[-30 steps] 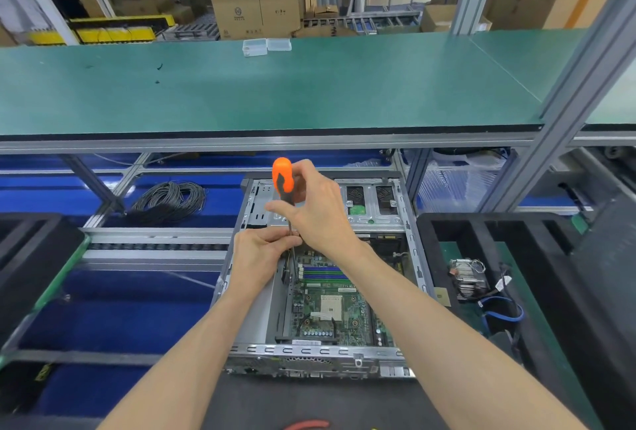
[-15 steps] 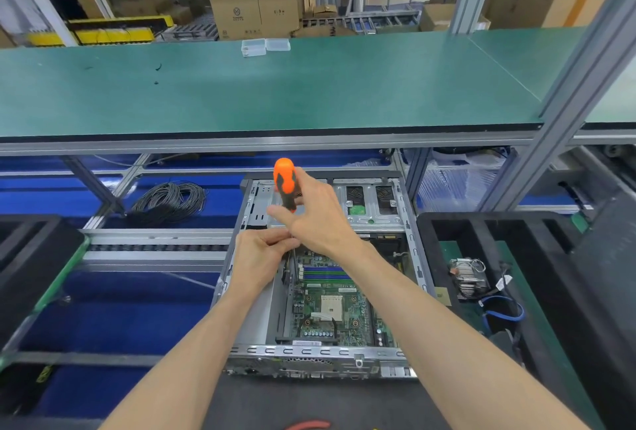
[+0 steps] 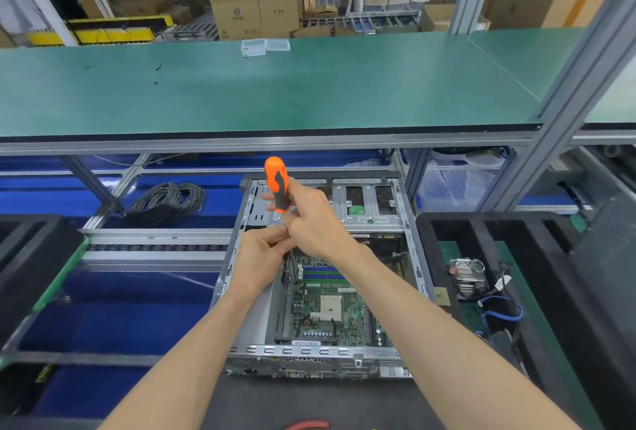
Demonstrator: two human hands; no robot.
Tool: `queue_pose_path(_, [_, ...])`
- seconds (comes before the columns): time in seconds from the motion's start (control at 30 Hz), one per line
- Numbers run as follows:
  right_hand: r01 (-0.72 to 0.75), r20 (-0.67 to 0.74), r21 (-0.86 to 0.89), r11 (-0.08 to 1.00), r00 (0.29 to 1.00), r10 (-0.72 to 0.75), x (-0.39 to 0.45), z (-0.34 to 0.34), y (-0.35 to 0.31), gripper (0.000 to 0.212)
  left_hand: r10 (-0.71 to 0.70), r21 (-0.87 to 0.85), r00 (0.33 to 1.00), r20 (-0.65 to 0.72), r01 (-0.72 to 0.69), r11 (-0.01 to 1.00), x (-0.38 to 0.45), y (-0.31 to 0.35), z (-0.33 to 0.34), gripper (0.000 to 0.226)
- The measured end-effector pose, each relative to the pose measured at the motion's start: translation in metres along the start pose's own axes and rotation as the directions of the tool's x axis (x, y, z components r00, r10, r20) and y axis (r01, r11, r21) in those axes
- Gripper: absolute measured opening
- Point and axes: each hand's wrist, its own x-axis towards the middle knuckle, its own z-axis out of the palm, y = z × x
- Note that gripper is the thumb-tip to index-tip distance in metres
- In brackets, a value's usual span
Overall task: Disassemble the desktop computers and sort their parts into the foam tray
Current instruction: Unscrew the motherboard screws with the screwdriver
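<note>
An open desktop case lies in front of me with its green motherboard exposed. My right hand grips the orange-and-black handle of a screwdriver, which stands nearly upright with its shaft running down into the case's left side. My left hand pinches the shaft just below the right hand. The tip is hidden behind the hands. A black foam tray stands to the right, holding a heatsink and a blue cable.
A green shelf overhangs the case, carrying two clear plastic boxes. A coil of black cable lies at left on a blue surface. Another black foam tray sits far left. A metal upright rises at right.
My right hand has shifted its fingers round the screwdriver handle, which has tilted slightly. The left hand stays pinched on the shaft.
</note>
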Motion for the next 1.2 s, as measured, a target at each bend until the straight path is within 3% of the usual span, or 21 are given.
queue_pose_path(0.2, [0.007,-0.103,-0.202,0.979,0.994,-0.028,-0.004,0.004,0.014,0.024,-0.01,-0.002,0.998,-0.056,0.01,1.0,-0.001,0.002,0.0,0.039])
queue_pose_path(0.33, [-0.027,-0.145,-0.225,0.974,0.989,-0.006,-0.004,0.006,0.022,0.014,0.014,0.031,0.998,-0.062,-0.012,0.999,0.0,0.003,-0.002,0.037])
queue_pose_path(0.47, [-0.048,-0.168,-0.261,0.964,0.986,0.004,-0.003,0.009,0.025,0.02,0.025,0.054,0.998,-0.055,-0.022,0.998,0.0,0.002,-0.001,0.029])
queue_pose_path(0.63, [-0.104,-0.182,-0.242,0.965,0.981,0.06,-0.003,0.015,0.032,0.005,-0.014,0.055,1.0,-0.018,0.015,0.998,0.002,-0.003,0.001,0.019])
queue_pose_path(0.73, [-0.151,-0.142,-0.21,0.966,0.982,0.123,-0.003,0.014,0.036,0.009,-0.029,0.019,0.999,0.04,0.028,0.999,0.002,-0.006,0.0,0.029])
queue_pose_path(0.87, [-0.153,-0.072,-0.116,0.981,0.987,0.145,-0.008,0.01,0.037,0.012,-0.027,0.111,0.998,0.049,0.022,0.994,0.005,-0.011,-0.001,0.03])
queue_pose_path(0.97, [-0.131,-0.107,-0.132,0.983,0.987,0.118,-0.014,0.011,0.039,0.007,-0.013,0.164,0.998,0.054,0.004,0.986,0.006,-0.012,-0.001,0.031])
queue_pose_path(1.1, [-0.161,-0.129,-0.176,0.971,0.982,0.139,-0.018,0.012,0.04,0.016,-0.022,0.25,0.995,0.1,-0.004,0.968,0.007,-0.014,0.0,0.042])
queue_pose_path(1.2, [-0.185,-0.112,-0.177,0.967,0.98,0.167,-0.018,0.009,0.039,0.022,-0.082,0.399,0.985,0.155,0.014,0.917,0.01,-0.015,0.005,0.012])
